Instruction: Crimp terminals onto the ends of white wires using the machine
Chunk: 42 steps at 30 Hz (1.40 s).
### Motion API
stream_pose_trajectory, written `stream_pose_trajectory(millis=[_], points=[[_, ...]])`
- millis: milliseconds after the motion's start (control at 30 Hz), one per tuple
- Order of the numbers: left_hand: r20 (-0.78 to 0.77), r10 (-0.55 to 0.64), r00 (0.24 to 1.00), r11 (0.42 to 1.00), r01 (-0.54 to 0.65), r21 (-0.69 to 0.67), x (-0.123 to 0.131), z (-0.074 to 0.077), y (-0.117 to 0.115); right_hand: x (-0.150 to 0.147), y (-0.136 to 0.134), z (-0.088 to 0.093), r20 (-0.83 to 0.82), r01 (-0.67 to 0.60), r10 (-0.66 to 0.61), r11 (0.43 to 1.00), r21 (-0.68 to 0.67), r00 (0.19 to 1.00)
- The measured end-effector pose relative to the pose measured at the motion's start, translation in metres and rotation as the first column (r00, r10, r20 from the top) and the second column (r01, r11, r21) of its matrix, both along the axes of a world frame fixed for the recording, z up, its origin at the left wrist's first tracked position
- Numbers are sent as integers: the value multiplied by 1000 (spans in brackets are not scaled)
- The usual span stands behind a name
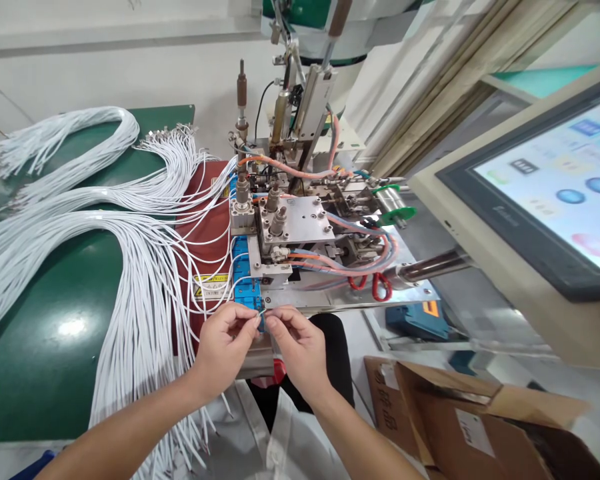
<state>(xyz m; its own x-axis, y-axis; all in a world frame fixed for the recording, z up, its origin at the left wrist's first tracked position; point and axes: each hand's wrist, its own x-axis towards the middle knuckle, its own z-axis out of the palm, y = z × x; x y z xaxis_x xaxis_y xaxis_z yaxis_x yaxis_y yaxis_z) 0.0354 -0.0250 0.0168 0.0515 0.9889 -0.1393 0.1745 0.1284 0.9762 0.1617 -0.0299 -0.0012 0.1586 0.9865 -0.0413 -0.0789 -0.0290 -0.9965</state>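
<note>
In front of the machine's near edge, my left hand [226, 341] and my right hand [300, 343] are close together, each with thumb and forefinger pinched. A thin light wire end [262, 312] spans the small gap between the fingertips; its details are too small to make out. Just beyond the fingers is a row of blue fixtures [242, 270], with white cables [215, 270] running into it from the left. The fixtures adjoin the metal soldering-type machine [300, 220], which carries cylinders and coloured tubes. My fingers partly cover the nearest fixture.
Large bundles of white cables [130, 267] lie over a green table [55, 327] at left. A touchscreen panel [555, 187] juts in from the right on a metal arm. A green wire spool [393, 205] sits on the machine; an open cardboard box [470, 420] stands below right.
</note>
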Motion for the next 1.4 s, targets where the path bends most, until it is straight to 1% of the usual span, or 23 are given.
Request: stream_pose_trajectory(millis=[133,300,433,533,667,733,800,900,967,1033,1100,1133,1167,1233,1267,1300,1333,1400], points=[[-60,-9,998,998,12,54,-1,-5,-1,-1,-1,0,46,-20,18,999,40,999],[-86,-22,996,996,29,83,-3,-7,-1,0,1,0,79,-28,26,999,26,997],[-90,-26,996,994,35,100,-2,-9,0,1,3,0,106,-60,56,998,31,993],[-93,-41,995,994,50,98,-2,-9,0,1,2,-1,143,-61,51,996,71,988],[-83,-60,995,995,66,80,-3,-8,0,0,2,-2,212,-54,18,985,165,977],[-77,-73,994,995,77,58,-3,-6,1,3,2,-1,268,-79,21,975,208,963],[-73,-103,992,994,104,17,-4,-4,2,8,5,1,328,-153,73,962,225,942],[-93,-183,979,983,180,-41,-6,-1,4,20,12,8,415,-332,231,924,191,880],[-139,-249,958,968,243,-58,-8,2,6,28,18,14,473,-450,339,882,142,813],[-188,-333,924,942,320,-97,-11,4,7,33,21,20,528,-560,442,825,78,725],[-202,-405,892,912,378,-159,-13,5,9,34,23,23,559,-631,513,776,22,651],[-185,-417,890,903,383,-195,-13,6,9,32,22,23,558,-629,519,777,6,648],[-154,-405,901,902,367,-227,-13,6,10,29,20,22,538,-592,499,806,1,680],[-72,-313,947,923,285,-260,-11,6,10,20,16,17,429,-430,394,903,-15,813],[-29,-253,967,935,236,-266,-10,6,10,15,13,14,351,-330,321,943,-37,880],[11,-200,980,944,196,-265,-8,6,10,11,10,11,279,-244,252,968,-62,927],[42,-160,986,952,166,-259,-7,6,9,7,8,8,233,-182,194,981,-74,953],[83,-115,990,959,133,-251,-5,7,8,3,5,5,218,-132,138,990,-44,966]])
